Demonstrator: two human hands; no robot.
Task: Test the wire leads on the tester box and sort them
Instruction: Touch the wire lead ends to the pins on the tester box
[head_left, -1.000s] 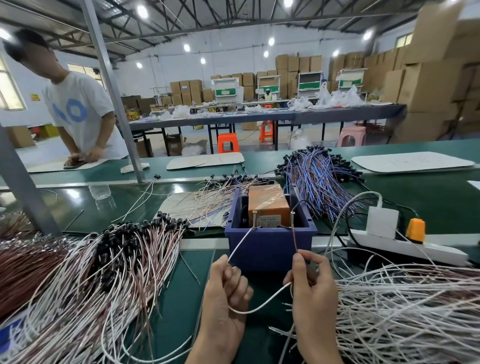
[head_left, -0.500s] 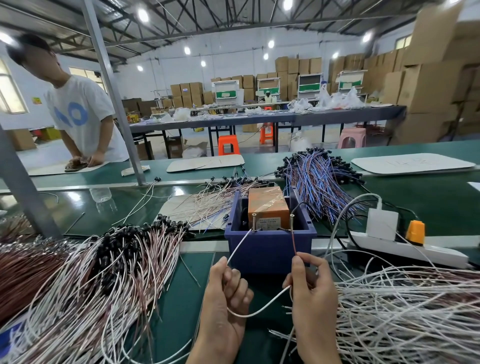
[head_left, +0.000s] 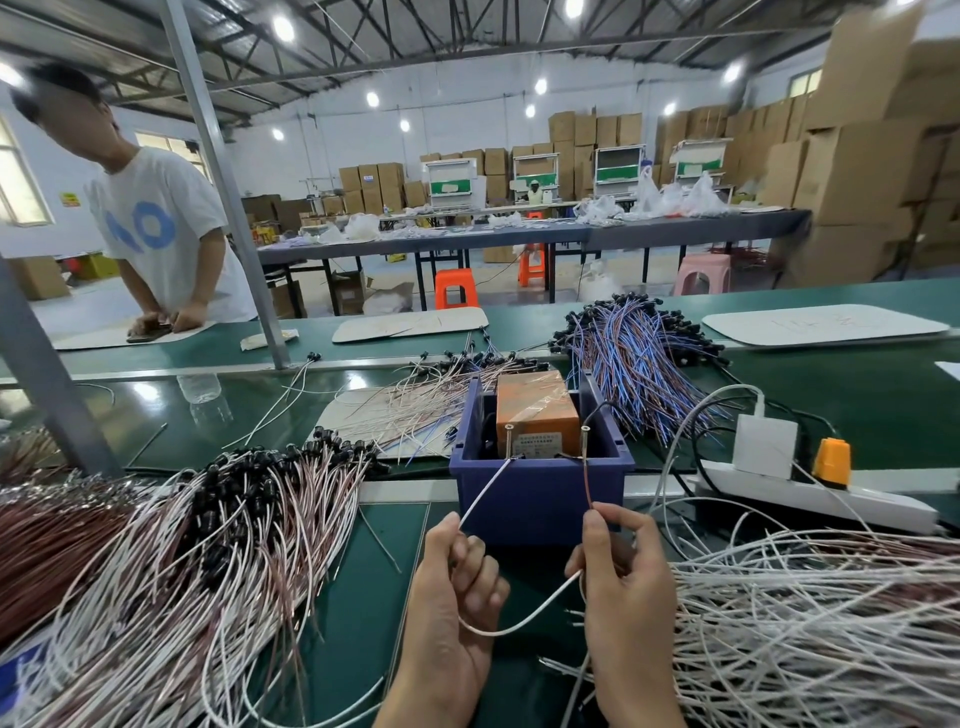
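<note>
The left hand (head_left: 452, 587) pinches the white end of the wire lead (head_left: 485, 490), and the right hand (head_left: 623, 582) pinches its brown end. The middle of the lead sags between them on the near side. Both ends run far and upward from the hands to the two upright pins (head_left: 585, 441) of the tester box (head_left: 540, 493), which stands directly beyond the hands, and seem to touch them. For sorting, I judge, the left pile (head_left: 208, 545) is nearer the left hand and the right pile (head_left: 805, 623) nearer the right hand.

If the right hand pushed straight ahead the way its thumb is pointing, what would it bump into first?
Probably the front wall of the dark blue plastic bin, just ahead of the right hand pinching the thin brown wire, though depth is unclear.
</note>
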